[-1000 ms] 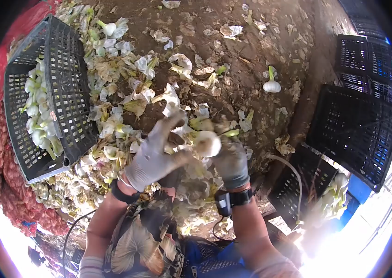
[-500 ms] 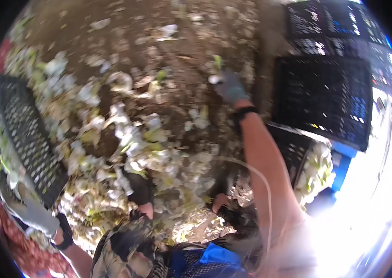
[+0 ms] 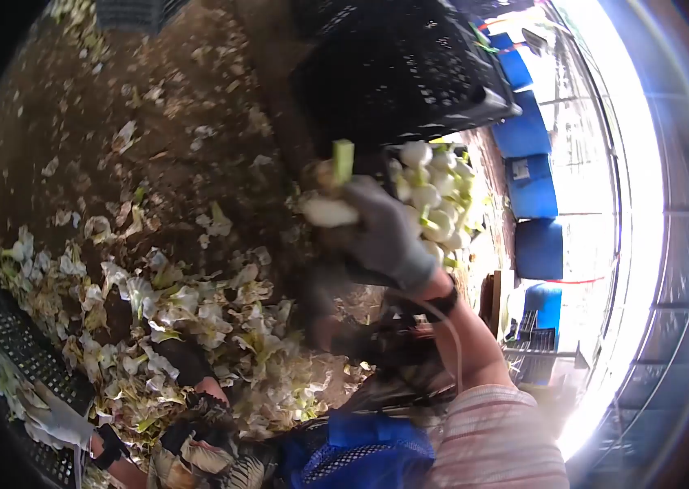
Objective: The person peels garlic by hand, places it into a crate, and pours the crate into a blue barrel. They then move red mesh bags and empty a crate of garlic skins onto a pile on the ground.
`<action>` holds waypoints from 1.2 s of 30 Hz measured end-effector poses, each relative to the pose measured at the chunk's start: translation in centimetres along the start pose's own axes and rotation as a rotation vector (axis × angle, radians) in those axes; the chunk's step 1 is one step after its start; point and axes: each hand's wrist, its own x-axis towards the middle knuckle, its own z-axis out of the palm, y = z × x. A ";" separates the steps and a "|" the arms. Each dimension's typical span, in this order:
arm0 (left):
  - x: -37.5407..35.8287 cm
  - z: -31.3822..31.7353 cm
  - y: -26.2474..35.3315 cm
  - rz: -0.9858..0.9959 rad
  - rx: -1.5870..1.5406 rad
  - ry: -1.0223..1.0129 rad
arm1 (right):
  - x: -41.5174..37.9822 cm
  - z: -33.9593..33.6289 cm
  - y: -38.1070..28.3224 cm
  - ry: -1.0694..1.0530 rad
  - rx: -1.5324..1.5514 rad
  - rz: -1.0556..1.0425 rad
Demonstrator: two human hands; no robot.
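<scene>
My right hand point(image 3: 385, 232), in a grey glove, is closed around a white onion point(image 3: 330, 212); a short cut green stem sticks up beside it. The hand is blurred and just left of a crate heaped with trimmed white onions point(image 3: 434, 196). At the lower left, my left hand point(image 3: 59, 420), in a pale glove, lies with its fingers extended among white and green onions point(image 3: 2, 371) in a dark perforated crate point(image 3: 22, 338). Its fingertips are partly lost among them.
Dark crates point(image 3: 377, 73) are stacked beyond my right hand. Onion skins and leaves point(image 3: 173, 297) cover the ground before me. Blue containers point(image 3: 538, 248) line the right side, by a bright opening. Another crate point(image 3: 136, 12) shows at the top edge.
The view has swung right. My right hand, with the onion, has moved from over the littered ground to beside the onion-filled crate. My left hand stays at the left crate.
</scene>
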 end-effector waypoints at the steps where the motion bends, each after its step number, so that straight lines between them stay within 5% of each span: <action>1: -0.1 1.8 -2.0 0.025 -0.033 0.039 | -2.3 -2.6 1.4 0.125 -0.075 0.036; 4: -0.5 2.9 -3.0 0.039 -0.034 0.090 | -9.4 -9.8 4.6 0.454 -0.060 0.280; 6: -0.1 4.3 -4.4 0.004 0.007 0.093 | -14.8 -13.2 9.7 0.686 0.397 0.432; 13: -2.6 0.0 -1.4 0.060 -0.187 0.028 | -23.1 -16.4 21.1 1.082 0.329 0.823; 16: -2.1 -1.8 -1.9 0.050 -0.303 0.000 | -23.1 -14.3 25.9 0.924 0.050 0.810; 17: -1.8 -3.2 -1.9 0.036 -0.357 -0.026 | -22.7 -14.0 25.7 0.647 -0.119 1.043; 18: -1.6 -4.6 -1.9 0.019 -0.413 -0.049 | -23.9 -12.2 30.4 0.577 -0.003 0.943; 22: -1.4 -12.8 1.0 -0.047 -0.638 -0.143 | -24.0 -12.0 29.1 0.589 0.000 0.974; 23: -2.8 -16.8 5.2 -0.216 -0.746 -0.117 | -24.3 -11.6 30.3 0.605 -0.019 0.939; 26: 0.7 -17.2 1.3 0.041 -0.543 -0.096 | -23.8 -14.6 23.0 0.648 -0.095 1.048; 29: -0.3 -25.3 8.1 0.126 -0.894 -0.254 | -23.1 -15.9 18.8 0.835 0.065 0.746; 30: -1.5 -28.0 11.5 0.219 -1.079 -0.334 | -22.8 -14.6 17.8 0.856 0.600 0.444; 32: -2.1 -30.9 15.9 0.633 -0.761 -0.358 | -22.4 -12.6 10.0 0.406 0.641 0.316; 33: -4.7 -32.6 19.1 0.726 -0.878 -0.443 | -23.7 -13.7 1.9 0.110 0.824 0.409; 35: -11.2 -35.1 24.7 0.958 -0.931 -0.602 | -24.6 -8.1 -3.9 0.083 0.685 -0.154; 36: -14.0 -35.4 26.8 1.096 -0.867 -0.673 | -24.9 -6.8 -6.2 -0.019 0.329 -0.284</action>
